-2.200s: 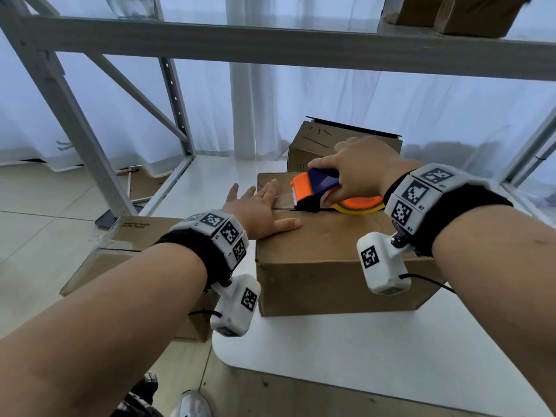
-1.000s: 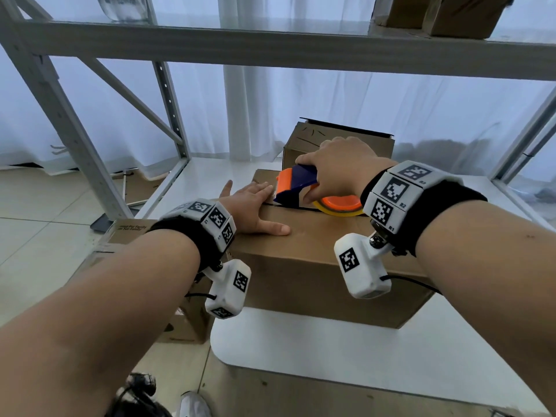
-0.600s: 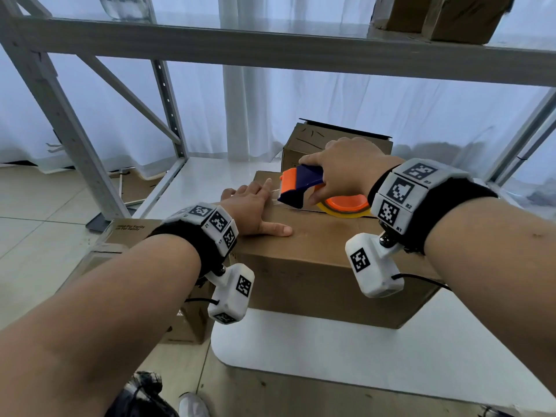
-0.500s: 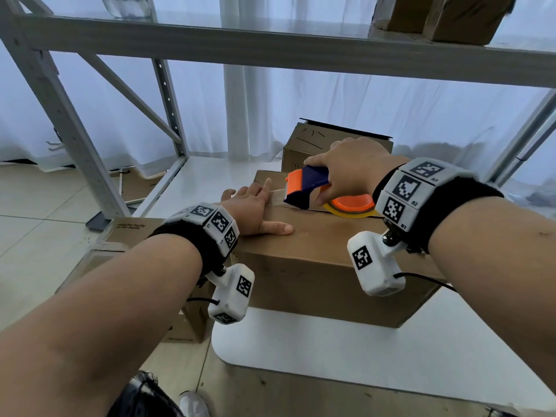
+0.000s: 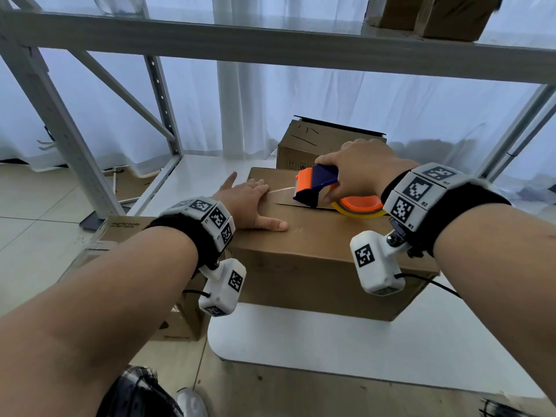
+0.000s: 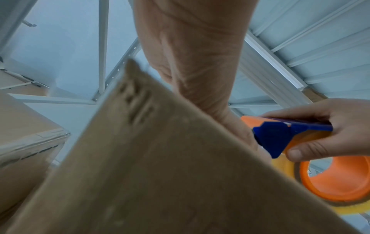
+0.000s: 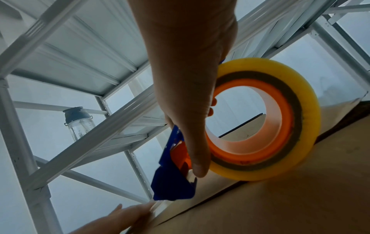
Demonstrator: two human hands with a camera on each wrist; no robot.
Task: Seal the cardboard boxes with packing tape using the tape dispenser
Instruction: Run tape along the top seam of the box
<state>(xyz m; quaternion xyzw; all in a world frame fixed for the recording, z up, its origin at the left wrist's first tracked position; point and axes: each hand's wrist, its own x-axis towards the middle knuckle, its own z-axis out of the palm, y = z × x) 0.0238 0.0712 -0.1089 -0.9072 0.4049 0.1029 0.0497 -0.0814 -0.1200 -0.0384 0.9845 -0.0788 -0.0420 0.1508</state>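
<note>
A brown cardboard box [image 5: 316,260] lies on the white lower shelf, its top flaps closed along a centre seam. My left hand [image 5: 251,206] lies flat on the box's left end, fingers straight, pressing down the start of a clear tape strip [image 5: 279,191]. My right hand [image 5: 358,170] grips the blue and orange tape dispenser [image 5: 313,185], whose yellowish tape roll [image 5: 358,207] with an orange core rests on the seam. In the right wrist view the dispenser [image 7: 174,178] points at the box [image 7: 280,197], and the roll [image 7: 266,120] touches the cardboard. The left wrist view shows the box corner [image 6: 160,158] and the dispenser [image 6: 280,134].
A second cardboard box [image 5: 319,142] stands behind the first. Another box [image 5: 120,233] sits on the floor at the left. Grey shelf posts [image 5: 60,121] and a crossbeam [image 5: 270,46] frame the space; more boxes [image 5: 433,13] sit on the upper shelf. A water bottle [image 7: 79,123] stands on a shelf.
The dispenser has slid to the right along the seam, away from my left hand, leaving a short stretch of tape between them. My left hand has stayed pressed on the box's left end.
</note>
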